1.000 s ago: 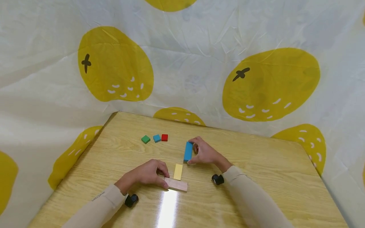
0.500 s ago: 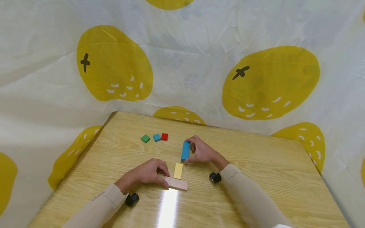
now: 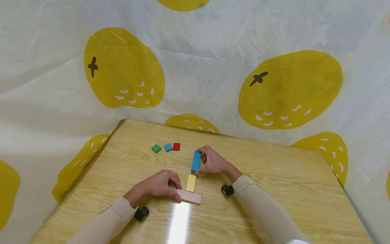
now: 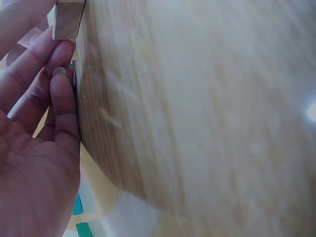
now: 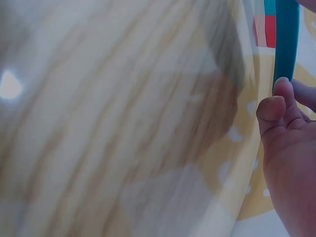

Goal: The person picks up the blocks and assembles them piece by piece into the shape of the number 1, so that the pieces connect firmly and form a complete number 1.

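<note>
On the wooden table my right hand grips a long blue block by its ends, thumb near and fingers far; the right wrist view shows the thumb against that blue block. A flat yellow block lies just in front of it. My left hand holds the left end of a pale wooden block lying crosswise below the yellow one. The left wrist view shows fingers against that pale block.
Three small cubes sit in a row further back: green, blue and red. A white cloth with big yellow fruit prints walls in the table at the back and sides. The table's right half is bare wood.
My right hand has slid the long blue block leftward, bringing it into line above the yellow block. The left hand and pale block stayed put.
</note>
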Motion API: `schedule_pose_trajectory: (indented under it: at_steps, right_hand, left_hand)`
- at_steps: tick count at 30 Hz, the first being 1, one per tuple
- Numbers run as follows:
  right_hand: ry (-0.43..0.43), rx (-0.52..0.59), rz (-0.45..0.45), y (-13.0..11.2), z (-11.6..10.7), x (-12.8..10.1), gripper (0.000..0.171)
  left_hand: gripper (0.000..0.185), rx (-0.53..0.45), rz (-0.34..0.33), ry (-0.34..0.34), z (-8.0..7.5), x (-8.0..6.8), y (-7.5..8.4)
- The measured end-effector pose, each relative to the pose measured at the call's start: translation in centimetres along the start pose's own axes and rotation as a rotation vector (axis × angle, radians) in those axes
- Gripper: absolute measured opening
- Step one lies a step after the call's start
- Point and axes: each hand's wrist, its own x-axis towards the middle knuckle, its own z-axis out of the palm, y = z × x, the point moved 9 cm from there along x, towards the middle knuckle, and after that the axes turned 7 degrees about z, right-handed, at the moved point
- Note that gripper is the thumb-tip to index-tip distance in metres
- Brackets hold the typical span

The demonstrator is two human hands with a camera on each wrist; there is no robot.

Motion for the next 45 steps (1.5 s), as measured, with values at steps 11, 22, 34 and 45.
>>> schedule_pose_trajectory:
  at_steps: [11, 22, 34, 45]
  right_hand:
    - [-0.005, 0.014, -0.001, -0.3, 0.4, 0.4, 0.093]
    - [0.002, -0.015, 0.013, -0.3, 0.5, 0.6, 0.095]
    - [-0.011, -0.064, 0.004, -0.2, 0.8, 0.7, 0.098]
    - [-0.043, 0.012, 0.045, 0.6, 0.9, 0.8, 0.077]
  left_hand:
    - [0.017, 0.005, -0.003, 0.0, 0.1, 0.0, -0.1]
    - [0.017, 0.019, 0.002, -0.005, 0.0, 0.1, -0.2]
    - [0.017, 0.036, 0.013, -0.001, 0.0, 0.1, -0.3]
    - [0.017, 0.026, 0.008, -0.003, -0.1, 0.1, 0.0]
